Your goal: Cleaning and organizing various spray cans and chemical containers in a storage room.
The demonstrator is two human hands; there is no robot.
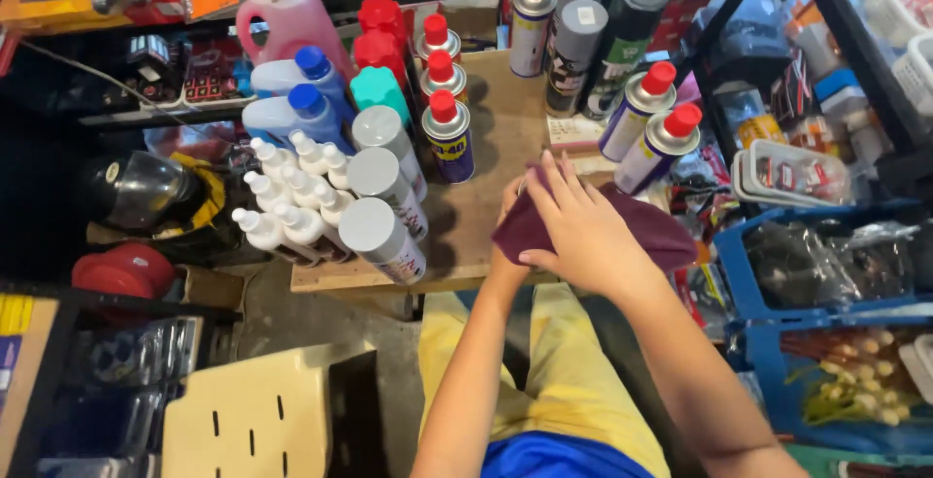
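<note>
My right hand (583, 230) lies fingers apart on top of a maroon cloth (656, 230), pressing it at the front edge of a wooden board (501, 114). My left hand (512, 201) is mostly covered by the cloth and the right hand; only its edge shows, and it seems to hold the cloth from beneath. Just left of the hands stand white spray cans with grey caps (381, 235). Behind them is a blue and yellow can with a red cap (449, 136). Two red-capped cans (661, 143) stand right behind the cloth.
Small white squeeze bottles (292, 201), blue bottles (301, 99) and a pink jug (292, 17) crowd the board's left side. Dark spray cans (583, 51) stand at the back. Blue crates (826, 284) of packaged goods are at the right, a beige plastic stool (258, 420) at lower left.
</note>
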